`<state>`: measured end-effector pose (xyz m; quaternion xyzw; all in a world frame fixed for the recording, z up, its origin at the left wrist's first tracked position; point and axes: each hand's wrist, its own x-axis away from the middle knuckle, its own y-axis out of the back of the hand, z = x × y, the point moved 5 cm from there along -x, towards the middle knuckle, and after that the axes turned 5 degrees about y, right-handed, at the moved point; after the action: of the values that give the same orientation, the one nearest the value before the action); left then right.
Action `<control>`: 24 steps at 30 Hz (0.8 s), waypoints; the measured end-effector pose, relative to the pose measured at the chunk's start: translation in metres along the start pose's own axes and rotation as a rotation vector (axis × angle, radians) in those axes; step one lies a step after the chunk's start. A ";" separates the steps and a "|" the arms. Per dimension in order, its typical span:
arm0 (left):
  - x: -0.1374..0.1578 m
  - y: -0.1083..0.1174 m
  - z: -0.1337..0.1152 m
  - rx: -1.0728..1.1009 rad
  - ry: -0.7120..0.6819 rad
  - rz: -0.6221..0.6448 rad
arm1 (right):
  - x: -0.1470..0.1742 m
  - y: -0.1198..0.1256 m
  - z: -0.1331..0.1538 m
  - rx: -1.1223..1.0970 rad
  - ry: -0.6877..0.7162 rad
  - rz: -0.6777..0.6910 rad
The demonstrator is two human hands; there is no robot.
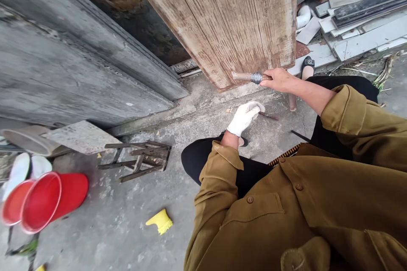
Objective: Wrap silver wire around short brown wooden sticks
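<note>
My left hand (243, 118), in a white glove, is low over the concrete with its fingers closed around a thin rusty rod (270, 116). The rod points to the right, and its other end is hidden by the glove. Bare and higher up, my right hand (280, 80) grips a wooden stick (241, 76) with silver wire wound around its middle. The stick's pale end points left, in front of the lower edge of a worn wooden panel (235, 21). From this angle I cannot tell whether the stick touches the panel.
Left of my knees stands a small wooden stool (143, 159). Beyond it lie red buckets (54, 199) on their sides. A yellow piece (160, 221) rests on the concrete floor (117, 228). Stacked boards (369, 21) are at the upper right, and a grey wall (70, 63) at the left.
</note>
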<state>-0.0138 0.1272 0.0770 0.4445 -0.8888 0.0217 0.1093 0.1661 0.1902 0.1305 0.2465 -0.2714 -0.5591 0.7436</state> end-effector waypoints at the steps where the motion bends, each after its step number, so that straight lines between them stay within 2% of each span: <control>1: 0.000 0.000 0.000 -0.037 0.002 -0.011 | 0.001 -0.001 -0.001 -0.076 -0.030 0.018; 5: 0.002 0.000 -0.003 -0.312 -0.039 -0.075 | 0.007 -0.002 0.005 -0.641 -0.089 0.095; 8: 0.004 0.003 -0.007 -0.534 -0.101 -0.162 | 0.012 0.001 0.011 -0.864 -0.074 0.092; 11: 0.006 0.004 -0.011 -0.749 -0.150 -0.235 | 0.013 0.001 0.012 -0.886 -0.086 0.063; 17: 0.011 0.001 -0.017 -1.124 -0.155 -0.321 | 0.012 -0.003 0.011 -0.729 -0.090 0.010; 21: 0.011 -0.005 -0.021 -1.207 -0.179 -0.316 | 0.010 -0.010 0.008 -0.872 -0.092 0.003; 23: 0.010 -0.006 -0.022 -1.213 -0.188 -0.300 | 0.006 -0.014 0.004 -0.823 -0.081 -0.032; 24: 0.009 -0.007 -0.022 -1.217 -0.191 -0.292 | 0.005 -0.016 0.001 -0.724 -0.078 -0.053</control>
<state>-0.0101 0.1185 0.0997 0.4196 -0.6781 -0.5424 0.2644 0.1554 0.1818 0.1216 -0.0471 -0.0778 -0.6470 0.7571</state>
